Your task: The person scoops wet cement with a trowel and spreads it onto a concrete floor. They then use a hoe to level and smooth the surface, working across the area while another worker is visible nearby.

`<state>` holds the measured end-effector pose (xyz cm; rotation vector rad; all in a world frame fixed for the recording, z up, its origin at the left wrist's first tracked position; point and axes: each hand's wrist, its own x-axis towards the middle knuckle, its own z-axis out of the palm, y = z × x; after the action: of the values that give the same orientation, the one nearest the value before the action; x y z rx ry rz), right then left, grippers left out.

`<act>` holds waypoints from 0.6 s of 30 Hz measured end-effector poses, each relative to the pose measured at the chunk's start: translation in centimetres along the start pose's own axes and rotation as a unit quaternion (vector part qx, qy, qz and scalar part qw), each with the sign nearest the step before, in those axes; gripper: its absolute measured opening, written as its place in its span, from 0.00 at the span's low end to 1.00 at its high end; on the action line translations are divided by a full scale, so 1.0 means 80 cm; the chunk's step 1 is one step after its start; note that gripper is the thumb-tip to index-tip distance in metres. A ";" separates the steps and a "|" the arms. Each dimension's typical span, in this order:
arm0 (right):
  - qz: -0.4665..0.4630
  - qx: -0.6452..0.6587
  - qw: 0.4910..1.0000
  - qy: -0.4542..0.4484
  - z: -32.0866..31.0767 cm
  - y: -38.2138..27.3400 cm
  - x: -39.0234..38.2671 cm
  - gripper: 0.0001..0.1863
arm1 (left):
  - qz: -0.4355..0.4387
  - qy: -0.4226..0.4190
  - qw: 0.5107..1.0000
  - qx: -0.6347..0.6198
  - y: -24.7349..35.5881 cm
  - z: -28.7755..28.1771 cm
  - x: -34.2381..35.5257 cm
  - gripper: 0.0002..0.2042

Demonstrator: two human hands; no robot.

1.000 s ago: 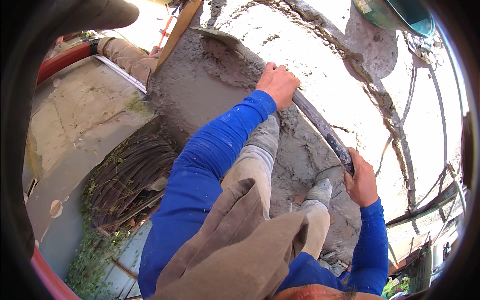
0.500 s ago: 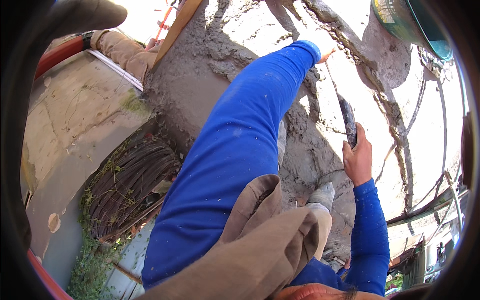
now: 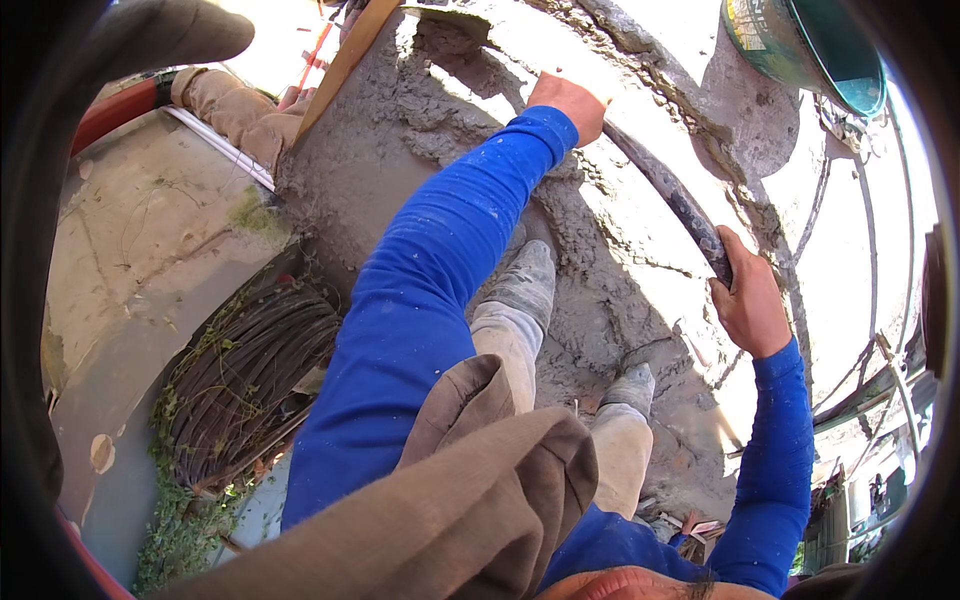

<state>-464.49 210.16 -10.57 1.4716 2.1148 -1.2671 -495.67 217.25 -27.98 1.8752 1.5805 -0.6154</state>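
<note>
My left hand [image 3: 575,103] and my right hand [image 3: 751,302] are both closed around a long, mud-smeared, dark handle [image 3: 668,190]. It slants from the right hand up and leftward to the left hand. Whatever tool head lies beyond the left hand is not clear in the glare and mud. Wet grey mortar or mud [image 3: 375,160] spreads under and in front of my arms, with a dark hollow [image 3: 455,50] just left of the left hand. Both my feet, in mud-caked coverings [image 3: 527,285], stand in the grey mix.
A green bucket [image 3: 850,70] stands at the upper right. To the left lies a coil of dark wire or hose [image 3: 250,390] tangled with vines. A wooden board [image 3: 350,65] edges the mud at the upper left, beside brown cloth [image 3: 225,105]. Cables [image 3: 870,230] run along the right.
My left hand has pulled back to the left and nearer, swinging the handle to a flatter slant. My right hand has shifted slightly right and nearer. More of my legs shows.
</note>
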 end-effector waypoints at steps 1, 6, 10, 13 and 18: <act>-0.017 -0.003 1.000 0.004 -0.003 0.003 -0.010 0.34 | 0.008 0.009 1.000 0.008 0.009 -0.019 -0.029 0.14; -0.047 0.044 0.998 -0.001 0.000 0.029 -0.049 0.34 | 0.077 0.110 0.991 0.004 0.020 -0.010 -0.105 0.11; -0.015 0.091 0.995 0.028 0.038 0.060 -0.062 0.34 | 0.122 0.098 0.988 0.011 0.024 -0.013 -0.097 0.11; 0.004 0.100 0.992 0.077 0.075 0.046 -0.053 0.34 | 0.116 0.041 0.992 0.015 0.023 -0.033 -0.053 0.11; 0.041 0.106 0.985 0.130 0.104 -0.014 0.015 0.32 | 0.121 0.139 0.983 -0.017 -0.017 -0.021 0.053 0.14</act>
<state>-468.05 204.36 -15.59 1.8864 2.0985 -1.3708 -496.30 221.56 -29.94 2.1573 1.4833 -0.2269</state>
